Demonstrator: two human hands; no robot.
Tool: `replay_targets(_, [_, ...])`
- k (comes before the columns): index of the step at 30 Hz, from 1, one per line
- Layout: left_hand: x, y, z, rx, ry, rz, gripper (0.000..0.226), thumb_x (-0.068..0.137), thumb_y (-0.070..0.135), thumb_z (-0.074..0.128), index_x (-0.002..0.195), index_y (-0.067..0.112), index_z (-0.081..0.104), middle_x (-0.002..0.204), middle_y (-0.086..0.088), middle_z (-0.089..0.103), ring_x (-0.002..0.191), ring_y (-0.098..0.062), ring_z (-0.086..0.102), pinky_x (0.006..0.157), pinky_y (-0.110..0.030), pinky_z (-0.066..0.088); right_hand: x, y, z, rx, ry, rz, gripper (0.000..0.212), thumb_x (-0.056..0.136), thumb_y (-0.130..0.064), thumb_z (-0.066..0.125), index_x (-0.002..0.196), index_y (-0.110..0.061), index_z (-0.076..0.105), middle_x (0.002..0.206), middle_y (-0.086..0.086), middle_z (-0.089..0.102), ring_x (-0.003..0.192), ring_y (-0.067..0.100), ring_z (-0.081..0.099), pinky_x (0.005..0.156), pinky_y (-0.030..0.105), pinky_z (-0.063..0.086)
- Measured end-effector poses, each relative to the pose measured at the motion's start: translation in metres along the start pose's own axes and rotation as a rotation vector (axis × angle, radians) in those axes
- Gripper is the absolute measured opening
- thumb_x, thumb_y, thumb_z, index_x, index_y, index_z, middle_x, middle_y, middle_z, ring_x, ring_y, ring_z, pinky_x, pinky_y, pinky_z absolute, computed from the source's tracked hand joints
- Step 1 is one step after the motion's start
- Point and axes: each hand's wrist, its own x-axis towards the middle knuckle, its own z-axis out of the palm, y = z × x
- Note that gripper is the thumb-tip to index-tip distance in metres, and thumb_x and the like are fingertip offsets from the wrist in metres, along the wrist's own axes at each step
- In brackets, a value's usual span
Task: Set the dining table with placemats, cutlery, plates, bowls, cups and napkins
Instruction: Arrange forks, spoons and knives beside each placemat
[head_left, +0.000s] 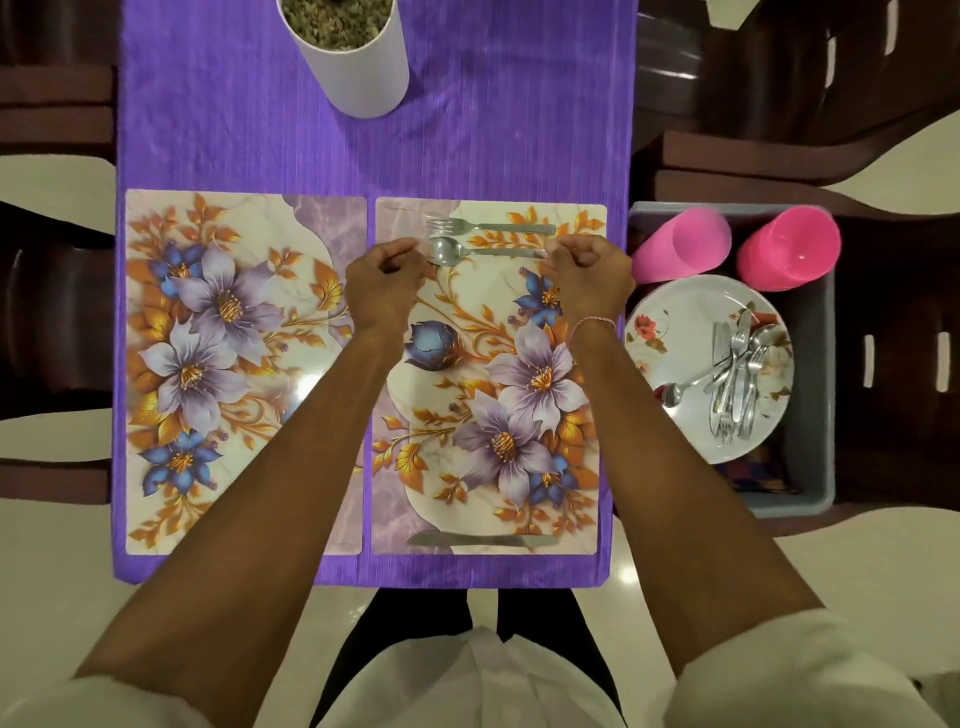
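Two floral placemats lie side by side on the purple tablecloth, one on the left (239, 364) and one on the right (493, 395). On the right one, a fork (488, 227) and a spoon (467, 253) lie along the far edge and a knife (483, 540) along the near edge. My left hand (384, 291) pinches the spoon's bowl end. My right hand (587, 275) pinches the spoon's handle tip. Both hands have their fingers curled.
A grey tub (815, 415) to the right of the table holds two pink cups (680, 244) (789, 249) and a white flowered plate (670, 332) carrying several pieces of loose cutlery (732, 374). A white cylindrical pot (358, 62) stands at the far middle. Dark chairs surround the table.
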Motion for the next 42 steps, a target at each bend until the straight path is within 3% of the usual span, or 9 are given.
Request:
replay_targets(7, [-0.059, 0.000, 0.014, 0.292, 0.143, 0.245, 0.017, 0.088, 0.030, 0.070, 0.105, 0.025, 0.068, 0.098, 0.003, 0.069, 0.089, -0.014, 0.065, 0.080, -0.027, 0.052, -0.014, 0.020, -0.079, -0.059, 0.007, -0.041, 0.005, 0.086, -0.029, 0.076, 0.091, -0.027, 0.077, 0.081, -0.006, 0.076, 0.076, 0.011, 0.074, 0.080, 0.038, 0.062])
replay_targets(18, [-0.201, -0.043, 0.172, 0.552, -0.279, 0.570, 0.009, 0.095, 0.019, 0.065, 0.101, 0.020, 0.072, 0.084, 0.008, 0.067, 0.072, -0.012, 0.061, 0.069, -0.030, 0.050, 0.024, 0.126, -0.251, -0.355, -0.053, 0.088, 0.019, 0.084, -0.015, 0.077, 0.076, -0.030, 0.071, 0.085, 0.000, 0.076, 0.088, 0.024, 0.072, 0.088, 0.050, 0.058])
replay_targets(22, [-0.221, -0.077, 0.230, 0.652, -0.346, 0.425, 0.013, 0.095, 0.018, 0.069, 0.105, 0.016, 0.077, 0.092, 0.000, 0.077, 0.074, -0.013, 0.070, 0.074, -0.034, 0.060, 0.053, 0.159, -0.298, -0.437, -0.149, 0.061, 0.004, 0.089, -0.009, 0.074, 0.090, -0.011, 0.077, 0.090, 0.002, 0.077, 0.082, 0.010, 0.070, 0.087, 0.028, 0.058])
replay_targets(24, [-0.223, -0.097, 0.257, 0.728, -0.341, 0.308, 0.013, 0.096, 0.020, 0.068, 0.105, 0.015, 0.077, 0.094, 0.001, 0.077, 0.074, -0.009, 0.068, 0.071, -0.021, 0.056, 0.069, 0.174, -0.314, -0.441, -0.190, 0.052, 0.005, 0.090, -0.007, 0.072, 0.090, -0.007, 0.078, 0.086, -0.002, 0.073, 0.074, -0.005, 0.061, 0.074, 0.004, 0.047])
replay_targets(26, [-0.220, -0.115, 0.275, 0.787, -0.325, 0.202, 0.012, 0.096, 0.023, 0.069, 0.104, 0.015, 0.073, 0.096, 0.001, 0.075, 0.073, -0.009, 0.066, 0.063, -0.013, 0.050, 0.082, 0.189, -0.320, -0.415, -0.206, 0.059, 0.005, 0.091, -0.006, 0.072, 0.090, -0.006, 0.077, 0.086, -0.002, 0.071, 0.072, -0.009, 0.058, 0.067, -0.002, 0.041])
replay_targets(31, [-0.196, -0.172, 0.313, 0.810, -0.293, 0.080, 0.020, 0.091, 0.021, 0.071, 0.110, 0.018, 0.065, 0.104, -0.007, 0.069, 0.081, -0.028, 0.071, 0.065, -0.048, 0.063, 0.107, 0.225, -0.319, -0.347, -0.236, 0.053, 0.005, 0.091, -0.011, 0.073, 0.093, -0.008, 0.077, 0.085, -0.005, 0.072, 0.075, 0.004, 0.065, 0.081, 0.020, 0.056])
replay_targets(35, [-0.179, -0.200, 0.328, 0.799, -0.164, 0.036, 0.018, 0.092, 0.024, 0.069, 0.095, 0.036, 0.057, 0.093, 0.002, 0.068, 0.072, -0.026, 0.071, 0.054, -0.047, 0.062, 0.115, 0.246, -0.309, -0.306, -0.241, 0.099, 0.004, 0.089, -0.013, 0.076, 0.088, -0.017, 0.077, 0.084, -0.007, 0.076, 0.077, 0.013, 0.072, 0.086, 0.035, 0.061])
replay_targets(40, [-0.192, -0.174, 0.331, 0.735, -0.126, -0.014, 0.017, 0.093, 0.008, 0.073, 0.097, 0.025, 0.075, 0.087, 0.000, 0.072, 0.064, -0.018, 0.072, 0.046, -0.032, 0.059, 0.118, 0.256, -0.293, -0.273, -0.167, 0.148, 0.023, 0.082, -0.016, 0.083, 0.071, -0.032, 0.069, 0.075, -0.010, 0.075, 0.072, 0.011, 0.073, 0.079, 0.040, 0.063])
replay_targets(42, [-0.195, -0.172, 0.325, 0.728, -0.055, -0.019, 0.016, 0.093, 0.009, 0.074, 0.105, 0.018, 0.078, 0.092, -0.001, 0.075, 0.073, -0.014, 0.072, 0.058, -0.024, 0.060, 0.119, 0.254, -0.285, -0.270, -0.138, 0.149, 0.015, 0.080, -0.021, 0.085, 0.075, -0.027, 0.073, 0.073, -0.011, 0.073, 0.071, 0.007, 0.071, 0.079, 0.038, 0.062])
